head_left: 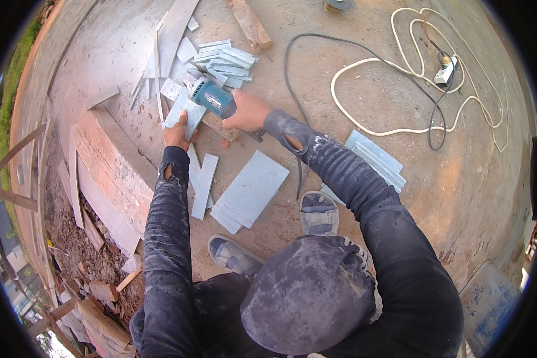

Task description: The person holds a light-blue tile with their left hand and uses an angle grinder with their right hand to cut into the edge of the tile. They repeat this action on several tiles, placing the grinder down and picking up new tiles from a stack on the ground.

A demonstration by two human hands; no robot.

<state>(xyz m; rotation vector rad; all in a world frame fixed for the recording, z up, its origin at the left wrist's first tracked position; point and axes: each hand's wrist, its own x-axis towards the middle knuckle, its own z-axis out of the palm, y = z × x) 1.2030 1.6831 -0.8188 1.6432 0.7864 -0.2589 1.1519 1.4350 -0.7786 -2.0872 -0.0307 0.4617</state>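
Note:
My right hand point(249, 112) is wrapped round the body of a teal angle grinder point(216, 98), whose head points up and left. The grinder's disc is not clearly visible. My left hand point(176, 132) grips a light grey stone tile point(192, 116), thumb on top, just below the grinder's head. Whether the disc touches the tile cannot be made out. Just beyond the grinder lies a pile of narrow cut stone strips point(232, 59). Nearer my feet are a stack of larger grey tiles point(253, 185) and a few loose strips point(204, 186).
A dark cable point(287, 65) runs along the ground on the right. A looped cream cord point(364, 130) lies near a white power strip point(445, 71). More tiles point(376, 160) sit below my right forearm. A rough block point(110, 158) and rubble point(101, 238) are at left; a plank point(249, 24) lies ahead.

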